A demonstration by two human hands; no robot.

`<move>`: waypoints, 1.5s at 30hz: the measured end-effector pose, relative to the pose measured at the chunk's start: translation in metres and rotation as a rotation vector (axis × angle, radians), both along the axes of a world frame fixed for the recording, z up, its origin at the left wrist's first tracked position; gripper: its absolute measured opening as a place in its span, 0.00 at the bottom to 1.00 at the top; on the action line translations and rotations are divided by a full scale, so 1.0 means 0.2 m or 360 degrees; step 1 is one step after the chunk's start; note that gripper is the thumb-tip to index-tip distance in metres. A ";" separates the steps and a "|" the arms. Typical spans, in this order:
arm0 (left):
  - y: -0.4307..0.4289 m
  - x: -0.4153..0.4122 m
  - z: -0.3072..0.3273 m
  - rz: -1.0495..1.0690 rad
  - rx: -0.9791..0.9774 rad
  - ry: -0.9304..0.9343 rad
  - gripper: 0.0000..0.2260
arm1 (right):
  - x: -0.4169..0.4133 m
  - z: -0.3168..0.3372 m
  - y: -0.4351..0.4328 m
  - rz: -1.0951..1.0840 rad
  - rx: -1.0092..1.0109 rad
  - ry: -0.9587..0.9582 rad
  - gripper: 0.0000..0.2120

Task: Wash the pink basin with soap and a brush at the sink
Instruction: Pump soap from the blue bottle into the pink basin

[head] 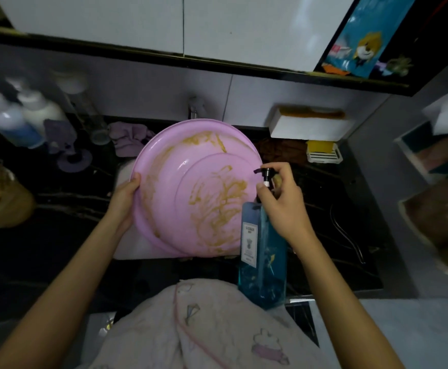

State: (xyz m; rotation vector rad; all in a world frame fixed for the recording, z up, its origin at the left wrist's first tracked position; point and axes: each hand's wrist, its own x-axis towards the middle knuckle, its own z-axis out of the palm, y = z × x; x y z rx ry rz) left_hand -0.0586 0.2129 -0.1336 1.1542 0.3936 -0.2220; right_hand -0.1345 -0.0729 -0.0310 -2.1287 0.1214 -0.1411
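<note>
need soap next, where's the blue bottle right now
In the head view, the blue bottle is at the front right of the pink basin, its pump top held by the right hand.

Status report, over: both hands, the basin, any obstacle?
Left hand grips pink basin rim, tilted over sink. Right hand grips blue soap bottle pump. Basin smeared yellow-brown. Nothing in the way.

Dim light is falling everywhere, the counter [58, 203] sinking into near black at nine o'clock. The cabinets [137, 20] at twelve are catching the most light. A glint is showing on the basin [180, 187]. The bottles [18, 113] at ten are blurring, and wide-angle distortion is bending the edges.
</note>
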 end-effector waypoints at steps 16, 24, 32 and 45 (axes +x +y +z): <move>-0.03 0.01 0.01 0.0021 -0.0033 -0.0045 0.20 | 0.02 0.00 0.05 -0.0013 0.0060 0.0067 0.04; -0.06 -0.01 0.04 0.0035 -0.0031 -0.0077 0.22 | 0.01 0.00 0.06 0.0069 0.0145 0.0091 0.05; -0.09 -0.03 0.05 0.0106 -0.0036 -0.0048 0.22 | 0.04 -0.05 -0.13 0.0030 0.0394 -0.0022 0.12; -0.12 -0.09 0.05 0.0228 0.0048 -0.0070 0.20 | 0.15 -0.01 -0.67 -0.1051 -0.0137 -0.0766 0.15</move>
